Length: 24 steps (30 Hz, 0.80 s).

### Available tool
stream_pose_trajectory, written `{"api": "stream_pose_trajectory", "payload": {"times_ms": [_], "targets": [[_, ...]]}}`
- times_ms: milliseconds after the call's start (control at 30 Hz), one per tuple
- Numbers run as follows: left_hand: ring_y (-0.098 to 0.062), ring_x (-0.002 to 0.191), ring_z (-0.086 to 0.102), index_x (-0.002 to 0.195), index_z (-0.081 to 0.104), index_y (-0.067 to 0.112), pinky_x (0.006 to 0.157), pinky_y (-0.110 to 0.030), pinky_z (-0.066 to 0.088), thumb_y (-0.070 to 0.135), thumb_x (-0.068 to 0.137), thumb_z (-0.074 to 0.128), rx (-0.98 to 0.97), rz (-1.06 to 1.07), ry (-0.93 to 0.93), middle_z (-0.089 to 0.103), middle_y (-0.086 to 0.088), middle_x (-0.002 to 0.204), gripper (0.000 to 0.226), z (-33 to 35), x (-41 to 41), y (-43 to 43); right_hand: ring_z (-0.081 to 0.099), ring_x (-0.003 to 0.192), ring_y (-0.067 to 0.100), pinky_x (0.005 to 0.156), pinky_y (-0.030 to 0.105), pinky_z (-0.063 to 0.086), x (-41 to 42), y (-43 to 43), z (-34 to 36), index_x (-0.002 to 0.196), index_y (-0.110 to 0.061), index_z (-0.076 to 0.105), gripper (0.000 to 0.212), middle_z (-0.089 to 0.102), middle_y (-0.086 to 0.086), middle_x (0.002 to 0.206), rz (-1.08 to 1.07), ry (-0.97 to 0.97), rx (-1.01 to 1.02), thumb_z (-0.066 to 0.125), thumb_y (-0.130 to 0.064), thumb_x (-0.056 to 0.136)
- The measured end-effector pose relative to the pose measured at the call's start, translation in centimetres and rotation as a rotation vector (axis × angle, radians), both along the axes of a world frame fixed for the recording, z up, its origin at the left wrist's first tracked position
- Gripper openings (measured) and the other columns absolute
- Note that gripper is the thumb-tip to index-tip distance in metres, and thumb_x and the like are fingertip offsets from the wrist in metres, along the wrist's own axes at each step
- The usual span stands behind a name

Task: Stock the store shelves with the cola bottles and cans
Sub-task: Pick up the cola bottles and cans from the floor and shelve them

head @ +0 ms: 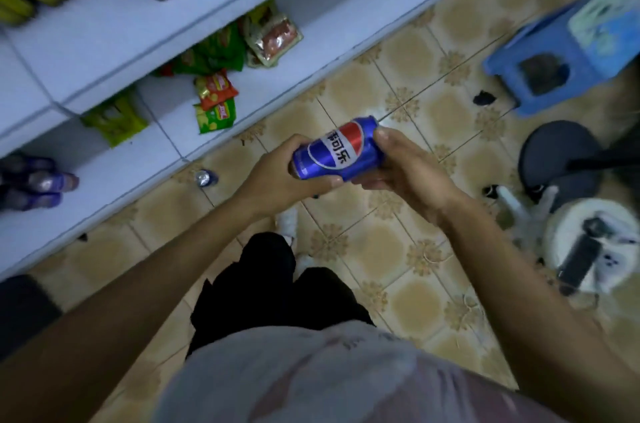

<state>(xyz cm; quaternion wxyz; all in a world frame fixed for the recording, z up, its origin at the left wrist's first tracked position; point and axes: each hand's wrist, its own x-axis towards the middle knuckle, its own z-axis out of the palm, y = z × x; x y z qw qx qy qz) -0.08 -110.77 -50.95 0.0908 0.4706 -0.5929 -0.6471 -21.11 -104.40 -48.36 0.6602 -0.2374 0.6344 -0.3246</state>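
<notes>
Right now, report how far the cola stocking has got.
Done: a blurred cluster of blue cans already sits on the lowest white shelf, far left. In hand: the left hand and right hand both grip one blue cola can with a red-and-white logo, above the tiled floor. Left: shelving that can, plus another blue can on the floor beside the shelf base.

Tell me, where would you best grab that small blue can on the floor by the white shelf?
Take the small blue metal can round its curved side wall, reaching down from the aisle side. Its silver top faces up, so it seems upright, and the white shelf unit blocks the far side. The left hand and right hand now hold another blue cola can.
</notes>
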Motion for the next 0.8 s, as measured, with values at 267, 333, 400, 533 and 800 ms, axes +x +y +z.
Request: {"api": "stream_pose_trajectory", "payload": {"times_ms": [267,333,400,533,800], "targets": [[0.005,0.076,0.063,0.096,0.051,0.039,0.064,-0.015,0.051,0.071,0.049,0.07,-0.269,0.198,-0.153,0.064,0.02,0.09,0.06,9.3,5.6,7.3,0.067,0.091,0.02,0.09,0.038,0.052,10.0,6.8,6.3,0.12,-0.016,0.06,0.058,0.069,0.006,0.103,-0.295,-0.351,-0.12,0.057,-0.057,0.08],[0.005,0.078,0.059,0.105,0.047,0.042,0.065,-0.016,0.048,0.069,0.051,0.07,-0.503,0.175,-0.257,0.06,0.021,0.094,0.064,11.8,6.7,8.7,0.067,0.092,0.018,0.085,0.035,0.054,11.9,7.2,8.1,0.124,-0.013,0.059,0.063,0.069,0.006,0.105,-0.277,-0.349,-0.155,0.066,-0.052,0.075],[-0.001,0.083,0.055,0.114,0.047,0.04,0.066,-0.019,0.046,0.069,0.056,0.068,-0.763,0.177,-0.369,0.056,0.02,0.1,0.068,14.2,8.2,9.6,0.066,0.092,0.017,0.079,0.032,0.055,13.7,6.9,9.9,0.13,-0.012,0.054,0.066,0.068,0.006,0.106,-0.231,-0.351,-0.192,0.07,-0.045,0.076],[-0.016,0.097,0.06,0.123,0.057,0.018,0.075,-0.035,0.054,0.059,0.063,0.074,-1.064,0.32,-0.4,0.062,0.002,0.113,0.074,17.9,12.0,10.4,0.065,0.094,0.021,0.077,0.035,0.055,17.1,5.0,13.7,0.132,-0.006,0.052,0.062,0.066,0.012,0.108,-0.114,-0.42,-0.309,0.067,-0.032,0.077],[-0.012,0.106,0.059,0.135,0.043,0.026,0.088,-0.041,0.052,0.058,0.063,0.072,-1.132,0.64,-0.313,0.058,0.01,0.121,0.084,23.2,21.6,10.7,0.066,0.097,0.026,0.085,0.043,0.055,26.4,0.2,20.4,0.128,-0.007,0.053,0.063,0.067,0.014,0.11,0.16,-0.388,-0.534,0.074,-0.024,0.071]]}}
